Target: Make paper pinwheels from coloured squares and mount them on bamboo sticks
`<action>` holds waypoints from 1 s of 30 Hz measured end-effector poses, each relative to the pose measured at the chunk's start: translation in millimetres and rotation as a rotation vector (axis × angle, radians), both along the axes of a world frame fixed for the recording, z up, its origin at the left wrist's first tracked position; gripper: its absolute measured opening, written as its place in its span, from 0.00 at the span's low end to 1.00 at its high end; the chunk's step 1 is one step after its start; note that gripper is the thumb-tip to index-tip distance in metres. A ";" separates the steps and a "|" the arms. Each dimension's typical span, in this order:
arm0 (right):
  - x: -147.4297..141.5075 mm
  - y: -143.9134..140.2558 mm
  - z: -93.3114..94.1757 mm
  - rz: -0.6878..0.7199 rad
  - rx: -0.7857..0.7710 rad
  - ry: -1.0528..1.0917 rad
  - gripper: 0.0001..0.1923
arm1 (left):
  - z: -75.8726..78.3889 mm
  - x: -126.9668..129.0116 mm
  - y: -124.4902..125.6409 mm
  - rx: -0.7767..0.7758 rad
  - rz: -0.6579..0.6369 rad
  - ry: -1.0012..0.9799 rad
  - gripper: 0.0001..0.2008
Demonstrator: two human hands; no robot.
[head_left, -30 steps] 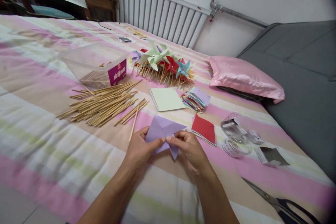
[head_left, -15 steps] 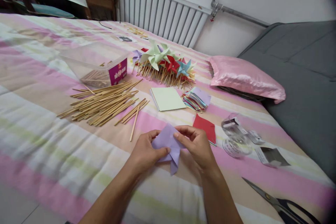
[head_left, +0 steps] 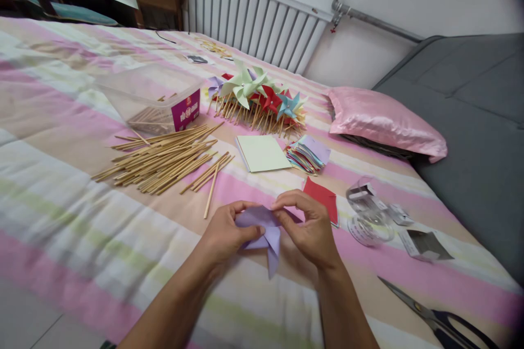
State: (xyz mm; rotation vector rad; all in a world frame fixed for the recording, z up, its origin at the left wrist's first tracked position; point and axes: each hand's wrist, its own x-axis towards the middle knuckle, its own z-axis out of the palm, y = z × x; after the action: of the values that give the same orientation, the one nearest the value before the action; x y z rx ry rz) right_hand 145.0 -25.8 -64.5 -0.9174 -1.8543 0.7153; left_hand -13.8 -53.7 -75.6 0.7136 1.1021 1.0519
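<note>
A purple sheet of paper (head_left: 273,237), partly folded into pinwheel blades, is held between both hands above the bed. My left hand (head_left: 229,232) grips its left side, with the thumb pressed on the folded part near the middle. At the upper right edge, my right hand (head_left: 307,223) pinches the paper between thumb and fingers. One pointed blade hangs down toward me. Just beyond my right hand lie red paper squares (head_left: 321,199). The fingertips behind the paper are hidden.
Wooden sticks (head_left: 164,161) lie left, near a clear plastic box (head_left: 149,101). Finished pinwheels (head_left: 262,95) are heaped behind pale green paper (head_left: 263,154) and a stack of coloured paper (head_left: 307,155). Right are a clear jar (head_left: 368,226), small boxes (head_left: 423,245), scissors (head_left: 428,313) and a pink pillow (head_left: 385,122).
My right hand has lifted slightly, and the paper's upper corner has bent down toward the middle. The left hand keeps its hold. The view has shifted a little.
</note>
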 end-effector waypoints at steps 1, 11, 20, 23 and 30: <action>0.0 -0.2 0.4 -0.011 0.019 -0.015 0.07 | 0.1 -0.3 -0.2 -0.002 -0.005 -0.006 0.19; 2.5 0.4 -1.9 0.059 0.173 -0.109 0.10 | -5.1 -2.5 0.1 -0.017 -0.022 -0.025 0.17; 8.1 0.0 -2.7 0.087 0.194 -0.234 0.15 | -5.3 -3.5 -0.8 -0.022 -0.042 -0.034 0.18; 8.5 0.9 -3.5 0.097 0.195 -0.248 0.16 | -5.1 -3.6 -0.6 -0.023 -0.041 -0.029 0.19; 12.9 1.3 -0.1 0.108 0.220 -0.311 0.14 | -8.3 -4.2 0.0 -0.014 -0.043 -0.004 0.18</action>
State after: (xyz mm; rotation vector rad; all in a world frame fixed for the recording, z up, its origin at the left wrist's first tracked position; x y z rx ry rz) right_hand 157.9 -24.5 -64.6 -0.8247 -2.2202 0.4378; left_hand -17.9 -53.7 -83.8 0.7207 1.0851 1.0085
